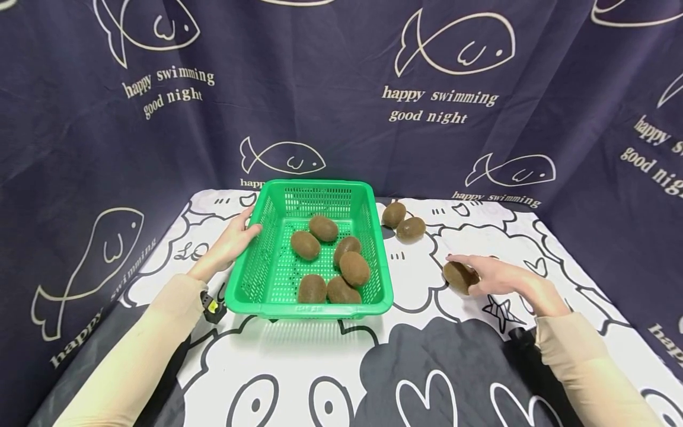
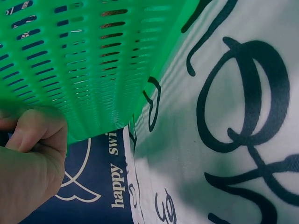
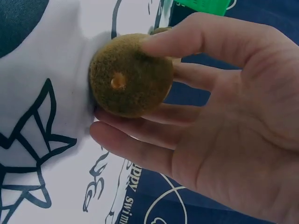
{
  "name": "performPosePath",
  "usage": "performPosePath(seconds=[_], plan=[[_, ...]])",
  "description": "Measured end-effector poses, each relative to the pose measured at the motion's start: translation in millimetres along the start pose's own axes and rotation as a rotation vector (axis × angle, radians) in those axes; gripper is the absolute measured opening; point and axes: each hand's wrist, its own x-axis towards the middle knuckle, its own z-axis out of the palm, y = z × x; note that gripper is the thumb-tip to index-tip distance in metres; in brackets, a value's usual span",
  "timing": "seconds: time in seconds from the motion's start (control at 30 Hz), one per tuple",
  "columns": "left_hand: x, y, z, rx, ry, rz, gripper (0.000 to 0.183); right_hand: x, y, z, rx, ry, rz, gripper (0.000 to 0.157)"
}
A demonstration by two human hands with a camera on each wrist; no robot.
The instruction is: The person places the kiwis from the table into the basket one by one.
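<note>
A green plastic basket [image 1: 379, 267] with slotted walls stands on the table, and several brown kiwis [image 1: 305, 245] lie inside it. My left hand [image 1: 237, 237] grips the basket's left rim, thumb over the top edge. The left wrist view shows that hand [image 2: 35, 154] against the outer side of the slotted wall [image 2: 84, 70]. To the right of the basket, my right hand [image 1: 496, 276] holds a single kiwi [image 1: 458, 277] low over the cloth. In the right wrist view the thumb presses one side of the fuzzy kiwi [image 3: 131, 79] and the fingers reach round behind it.
Two more kiwis, one rounder [image 1: 393, 214] and one in front of it [image 1: 411, 229], lie just beyond the basket's right side. A white and dark printed cloth [image 1: 299, 350] covers the table. Behind it hangs a dark blue curtain [image 1: 341, 89] with fish drawings.
</note>
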Motion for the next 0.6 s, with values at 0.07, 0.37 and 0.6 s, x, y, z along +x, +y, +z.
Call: performPosePath(seconds=[0.07, 0.37, 0.6], plan=[[-0.5, 0.1, -0.4, 0.001, -0.003, -0.002, 0.067, 0.7, -0.5, 0.8, 0.009, -0.03, -0.004, 0.086], [-0.7, 0.6, -0.4, 0.002, -0.004, -0.01, 0.067, 3.3, -2.5, 9.5, -0.077, 0.047, -0.023, 0.089], [-1.7, 1.3, -0.2, -0.002, -0.005, -0.014, 0.067, 4.8, -0.1, 9.1, -0.052, 0.062, -0.037, 0.085]])
